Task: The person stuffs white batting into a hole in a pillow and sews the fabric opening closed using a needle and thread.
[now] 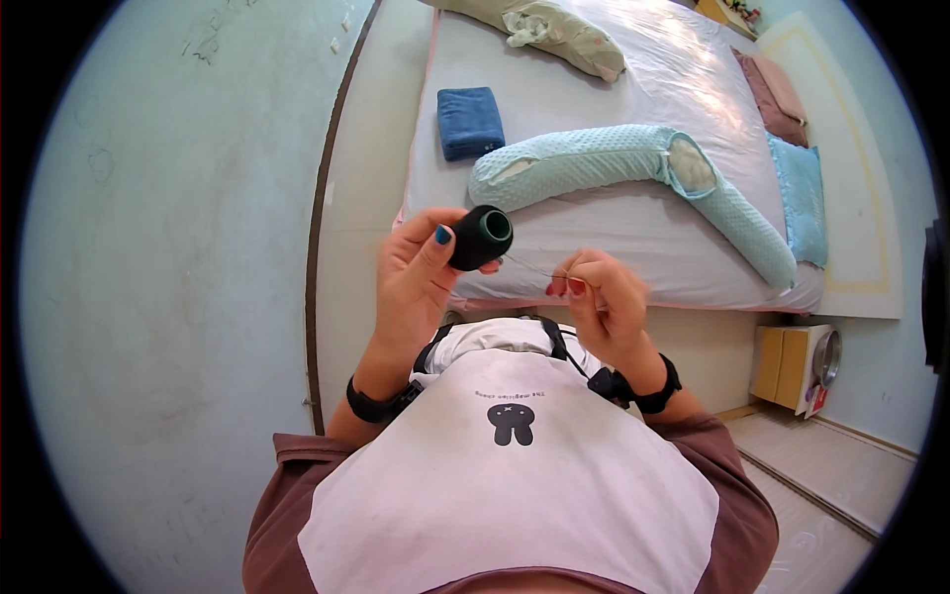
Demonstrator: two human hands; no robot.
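My left hand (414,272) is closed around a spool of black thread (479,241), whose green core opening faces up and to the right. A thin strand of thread (529,265) runs from the spool across to my right hand (607,302). There the fingertips are pinched together on it. A thin, light-coloured sliver shows at the pinch, too small to make out. Beyond both hands, a long light-blue dotted pillow (584,158) lies curved on the bed, with white filling (690,166) showing through an opening in its cover.
The bed (683,94) has a pale sheet. On it lie a folded dark-blue cloth (469,123), a beige bolster (569,35), a brownish pillow (774,97) and a light-blue pillow (798,193). A small wooden cabinet (782,366) stands at the right. A pale wall (178,277) rises on the left.
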